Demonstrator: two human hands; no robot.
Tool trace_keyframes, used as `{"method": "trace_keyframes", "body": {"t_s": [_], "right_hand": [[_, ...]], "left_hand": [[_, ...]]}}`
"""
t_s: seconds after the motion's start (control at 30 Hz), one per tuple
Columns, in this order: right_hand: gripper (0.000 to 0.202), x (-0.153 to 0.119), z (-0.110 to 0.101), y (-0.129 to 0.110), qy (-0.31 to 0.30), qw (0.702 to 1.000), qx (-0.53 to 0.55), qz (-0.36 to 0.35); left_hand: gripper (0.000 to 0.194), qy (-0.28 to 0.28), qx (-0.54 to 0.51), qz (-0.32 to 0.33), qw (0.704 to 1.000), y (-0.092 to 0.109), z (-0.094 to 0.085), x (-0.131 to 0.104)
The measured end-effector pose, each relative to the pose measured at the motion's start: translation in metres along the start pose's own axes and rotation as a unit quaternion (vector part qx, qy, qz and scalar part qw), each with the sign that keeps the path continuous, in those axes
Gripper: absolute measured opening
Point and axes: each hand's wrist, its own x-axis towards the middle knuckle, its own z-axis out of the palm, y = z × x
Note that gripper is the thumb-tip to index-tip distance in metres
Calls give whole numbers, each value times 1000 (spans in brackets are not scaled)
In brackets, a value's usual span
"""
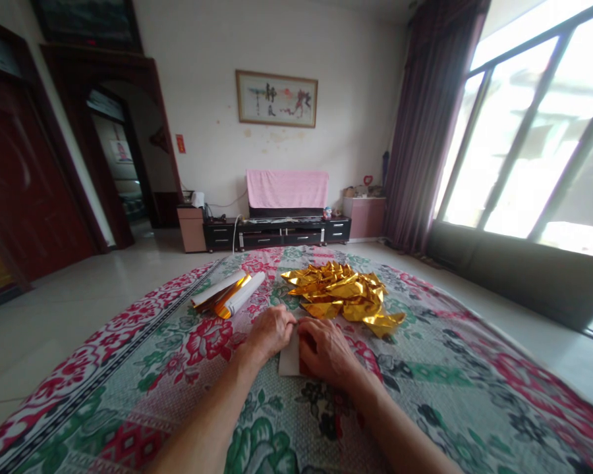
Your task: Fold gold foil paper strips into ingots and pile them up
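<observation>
A small sheet of paper (289, 362), white on the side that shows, lies on the flowered cloth in front of me. My left hand (273, 329) is closed, its thumb and fingertips pinching the sheet's far edge. Fingers curled, my right hand (327, 349) grips the same far edge and covers the right part of the sheet. The fingertips of both hands nearly meet there. Just beyond my right hand is a heap of folded gold foil paper pieces (343, 289). To the far left of my hands lie curled foil sheets (242, 295), white outside and gold inside.
The round table is covered by a red, green and white flowered cloth (188, 388). Beyond its far edge, a low black TV cabinet (281, 235) carries a screen draped with a pink cloth (287, 189). A window (534, 131) is on the right.
</observation>
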Motion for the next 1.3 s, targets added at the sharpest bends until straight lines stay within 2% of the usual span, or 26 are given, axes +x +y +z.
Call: {"method": "trace_keyframes", "body": {"t_s": [0.17, 0.43, 1.3], "right_hand": [[18, 1, -5, -1, -18, 1000, 16, -12], [17, 3, -8, -4, -18, 1000, 12, -9], [16, 1, -7, -2, -21, 1000, 14, -13]], "left_hand": [[28, -16, 10, 8, 1000, 3, -4, -2], [27, -20, 8, 30, 999, -2, -1, -1], [27, -12, 24, 21, 999, 6, -3, -4]]}}
